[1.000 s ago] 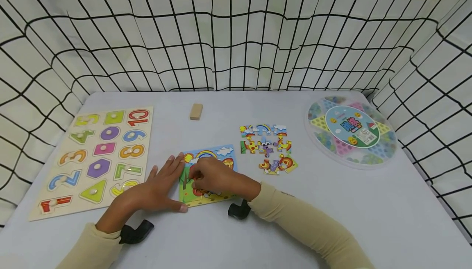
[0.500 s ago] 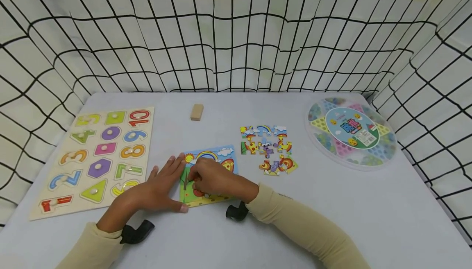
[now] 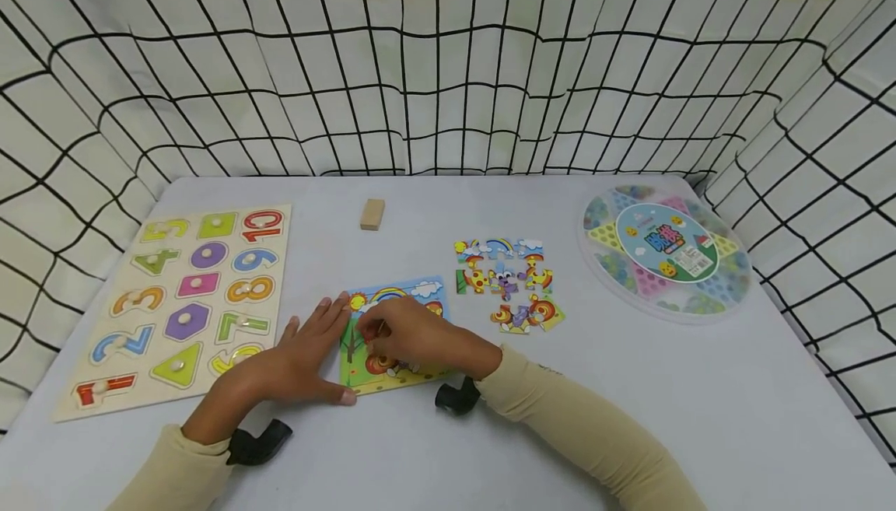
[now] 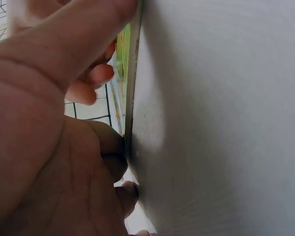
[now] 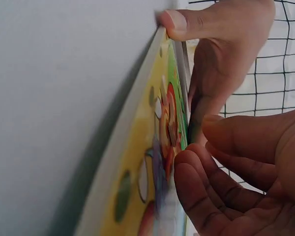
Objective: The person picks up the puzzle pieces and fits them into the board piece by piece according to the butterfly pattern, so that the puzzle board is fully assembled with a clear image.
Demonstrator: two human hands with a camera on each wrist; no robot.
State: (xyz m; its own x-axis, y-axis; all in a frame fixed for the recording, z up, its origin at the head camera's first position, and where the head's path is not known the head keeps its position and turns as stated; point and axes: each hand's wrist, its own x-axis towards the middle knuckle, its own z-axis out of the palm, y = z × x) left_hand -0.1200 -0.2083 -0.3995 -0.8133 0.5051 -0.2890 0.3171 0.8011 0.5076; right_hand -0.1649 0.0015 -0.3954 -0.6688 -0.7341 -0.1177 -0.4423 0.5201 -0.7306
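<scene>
A picture puzzle board (image 3: 364, 379) with a sun, a rainbow and a bear lies in front of me. My left hand (image 3: 297, 359) rests along its left side, fingers stretched at the upper left edge and thumb at the near left corner. My right hand (image 3: 409, 332) is over the board's middle, covering part of the picture. In the right wrist view its bent fingertips (image 5: 187, 164) are right at the board's face, with the thumb apart from them and nothing visible between. Beside the board on the right lies a group of jigsaw pieces (image 3: 504, 279) showing a similar picture.
A wooden number and shape board (image 3: 157, 285) with knobs lies at the left. Near the back sits a small wooden block (image 3: 372, 214). At the right is a round clear case (image 3: 602, 305) with coloured contents. Black netting over white cloth (image 3: 455, 68) encloses the table.
The right hand has shifted slightly over the board, its thumb and fingertips now farther apart, and more of the bear shows below it. The left hand has stayed in place.
</scene>
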